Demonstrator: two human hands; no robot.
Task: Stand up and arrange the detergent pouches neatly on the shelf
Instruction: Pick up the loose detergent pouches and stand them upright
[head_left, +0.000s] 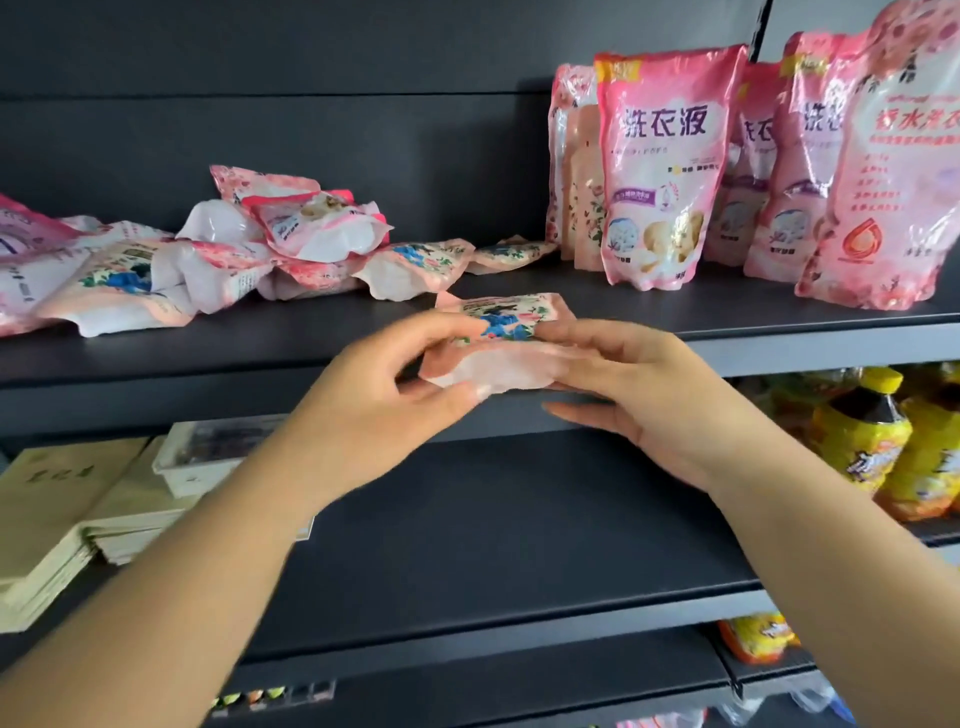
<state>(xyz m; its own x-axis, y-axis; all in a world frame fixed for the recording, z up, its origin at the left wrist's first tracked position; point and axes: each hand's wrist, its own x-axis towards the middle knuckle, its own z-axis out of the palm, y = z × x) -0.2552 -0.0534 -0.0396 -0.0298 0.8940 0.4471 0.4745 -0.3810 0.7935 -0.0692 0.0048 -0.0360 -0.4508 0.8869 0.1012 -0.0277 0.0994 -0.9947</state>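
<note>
A small pink pouch with a blue flower print (501, 332) lies flat at the front edge of the dark upper shelf (779, 317). My left hand (384, 395) grips its left end and my right hand (639, 384) holds its right end. Several pink detergent pouches (657, 166) stand upright in a row at the right of the shelf. A heap of fallen pink and white pouches (218, 254) lies on the left half, and two more flat ones (415, 267) lie behind the held pouch.
On the lower shelf (493, 545), stacks of beige paper bags (67, 519) and a white tray (208, 457) sit at the left. Yellow bottles (872, 431) stand at the right. The shelf's dark back panel (311, 104) rises behind the pouches.
</note>
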